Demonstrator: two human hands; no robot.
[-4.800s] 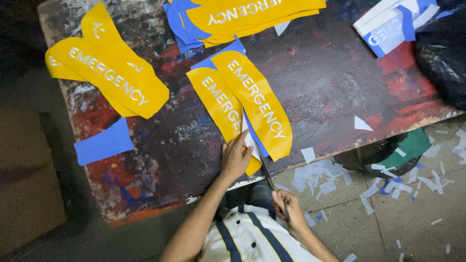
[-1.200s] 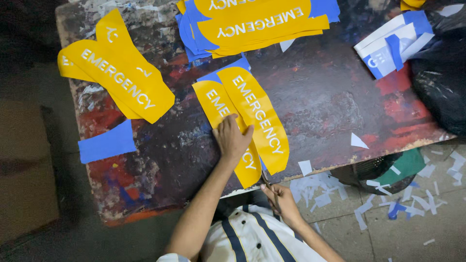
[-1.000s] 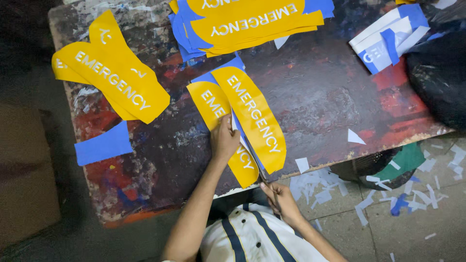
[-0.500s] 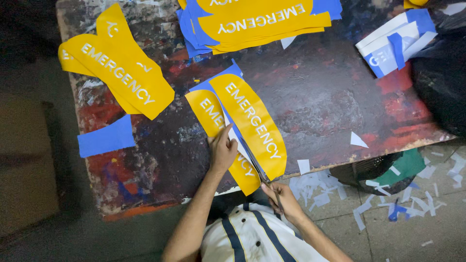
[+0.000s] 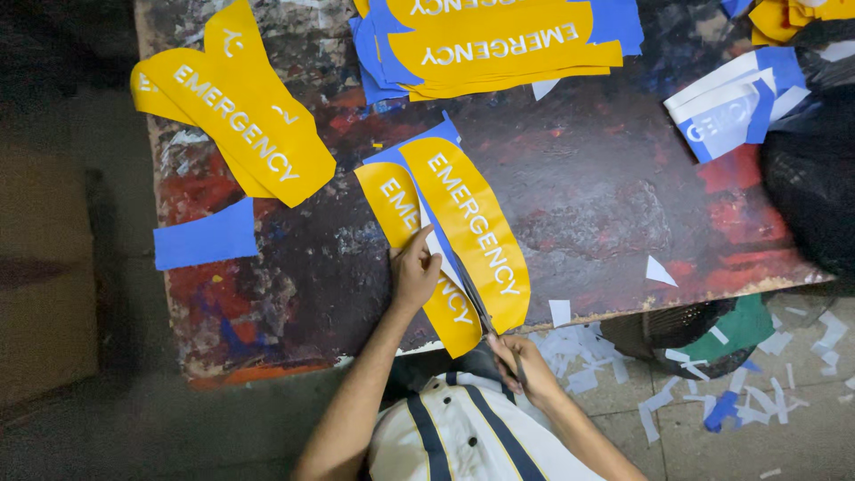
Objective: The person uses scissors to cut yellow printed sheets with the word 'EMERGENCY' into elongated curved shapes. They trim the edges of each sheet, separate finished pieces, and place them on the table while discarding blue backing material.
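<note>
The scissors are hard to make out: dark thin blades are lying along the gap between the two yellow label strips, & the handles are disappearing inside the right hand, so whether the blades are parted can't be told. The right hand is curling tight around those handles just off the near table edge. The left hand is pressing flat, fingers together, on the left strip of the pair, holding it down near the cut line. Part of that strip's white lettering is hiding under the hand. The person's head isn't showing; only a white shirt w/ dark stripes is filling the bottom edge.

The pair of strips, w/ blue backing peeking out at the top, is lying at the table's near middle, its lower end overhanging the edge. The table is a dark top smeared w/ red, blue & grey paint. A pile of cut yellow labels is sitting at far left, a loose blue paper piece below it. A bigger stack of yellow-on-blue sheets is running off the top edge. White & blue sheets are lying at far right, partly cut off by a black bag.

The floor is tiled & littered w/ white & blue offcuts. A dark basket w/ something green in it is tucked half under the table; contents otherwise unclear.
</note>
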